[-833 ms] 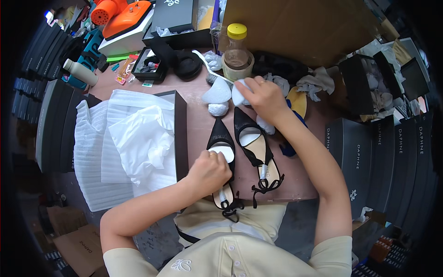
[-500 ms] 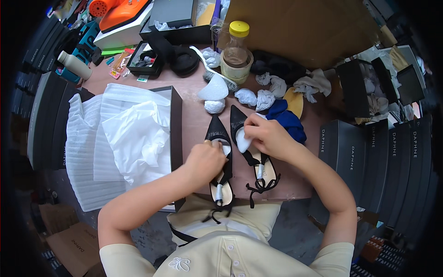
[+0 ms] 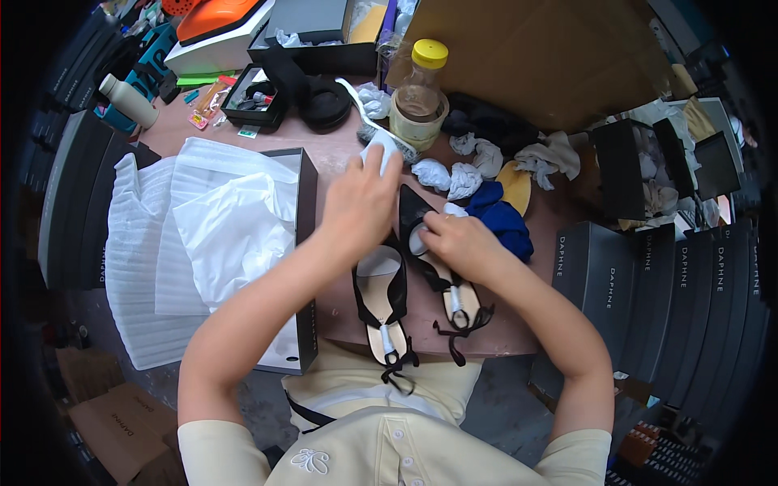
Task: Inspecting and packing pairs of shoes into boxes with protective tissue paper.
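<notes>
Now, right shoe (image 3: pixel 442 267): black pointed slingback with a tan insole and thin black straps tied at the heel; it lies flat on the surface (image 3: pixel 324 154) just in front of you, toe pointing away.
Right hand (image 3: pixel 458 243): it rests on that shoe's toe end, and your fingers are pinched on a small wad of white paper (image 3: pixel 418 238) at the toe opening.
Left shoe (image 3: pixel 382 304): the matching one, just beside the first on its left, with white paper showing in its toe and its heel straps hanging over the surface edge.
Left hand (image 3: pixel 361 202): stretched past the shoes, its fingers closed over a crumpled white paper ball (image 3: pixel 378 152).
Loose wads (image 3: pixel 446 176): more crumpled white paper lies beyond the shoes, near a blue cloth (image 3: pixel 502 223).
Open box (image 3: pixel 304 243): black, to your left, lined with white tissue (image 3: pixel 219 227).
Jar (image 3: pixel 420 101): yellow lid, further back.
</notes>
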Demonstrator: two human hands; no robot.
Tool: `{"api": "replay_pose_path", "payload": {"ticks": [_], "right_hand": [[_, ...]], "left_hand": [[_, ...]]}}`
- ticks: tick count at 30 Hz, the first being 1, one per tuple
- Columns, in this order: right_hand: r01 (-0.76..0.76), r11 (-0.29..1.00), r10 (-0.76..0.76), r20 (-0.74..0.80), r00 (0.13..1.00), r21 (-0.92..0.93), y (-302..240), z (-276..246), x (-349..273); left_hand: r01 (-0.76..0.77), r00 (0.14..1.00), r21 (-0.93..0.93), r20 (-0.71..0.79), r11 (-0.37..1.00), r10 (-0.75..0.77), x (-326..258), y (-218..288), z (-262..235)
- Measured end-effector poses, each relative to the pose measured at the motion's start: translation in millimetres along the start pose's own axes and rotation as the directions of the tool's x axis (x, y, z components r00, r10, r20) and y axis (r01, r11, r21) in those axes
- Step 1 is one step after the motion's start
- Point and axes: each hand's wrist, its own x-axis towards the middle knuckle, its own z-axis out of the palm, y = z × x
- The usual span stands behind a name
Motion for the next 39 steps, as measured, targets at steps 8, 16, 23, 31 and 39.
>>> {"api": "replay_pose_path", "payload": {"ticks": [8,16,23,31,39], "right_hand": [[-0.160,0.986,0.164,-0.108,0.981,0.045,-13.7,-3.4,-0.2],[0.056,0.995,-0.067,-0.145,0.987,-0.081,-13.5,1.5,11.4],[0.010,1.000,-0.011,-0.180,0.984,-0.009,-0.3,3.6,12.6],[-0.229,0.241,0.538,0.067,0.840,0.943,-58.2,-58.8,32.4],[-0.211,0.908,0.212,0.037,0.977,0.363,-78.5,-17.1,49.4]], "left_hand": [[0.123,0.988,0.124,0.074,0.985,-0.133,35.2,-47.1,35.5],[0.199,0.980,0.128,-0.020,0.972,-0.198,44.2,-56.9,47.0],[0.150,0.977,-0.358,-0.089,0.921,-0.194,21.6,-32.5,-16.3],[0.474,0.863,-0.859,0.497,-0.195,-0.090,-53.7,-3.5,-49.0],[0.042,0.999,-0.475,0.034,0.879,-0.029,-136.0,57.6,-68.5]]}}
